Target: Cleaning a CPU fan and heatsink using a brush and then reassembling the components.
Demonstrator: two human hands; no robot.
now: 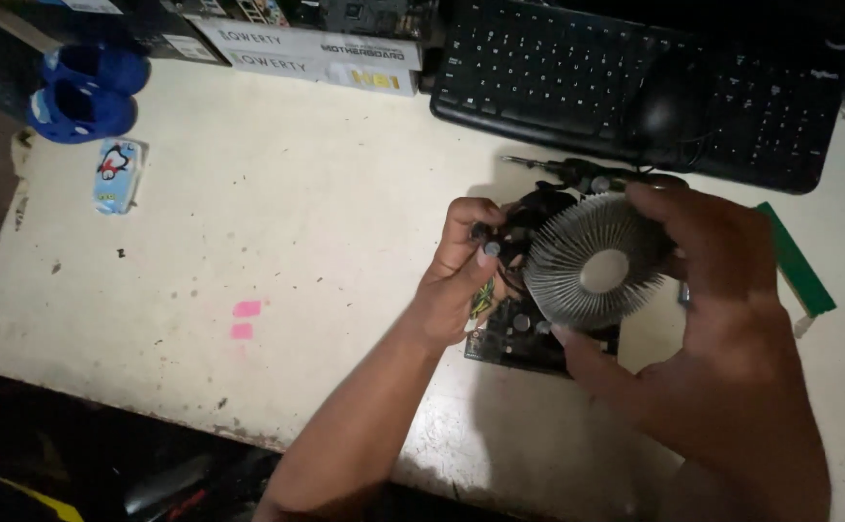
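Head view: dim room, worn white surface [277, 222] with pink marks, black keyboard [626, 82] and mouse [667, 106] at the far edge, long white cardboard box [311, 53] beside it, closed, contents hidden. Blue toy-like thing [84, 92] and a small penguin-print pack [116, 174] far left, green strip [795, 261] at right.

Right hand [722, 319] has its fingers spread wide and curled round the rim of a round finned CPU cooler heatsink [592, 261], gripping it tilted above a dark circuit board [519, 333] that lies on the surface. Left hand [461, 275] has its fingers pinched together on a black mounting pin at the cooler's near-left corner. A screwdriver [563, 169] lies just behind the cooler.

Step looks like working the cooler's corner fastener; whether fitting or removing, cannot tell. Next move would need steady hold on the heatsink while the pin is worked.
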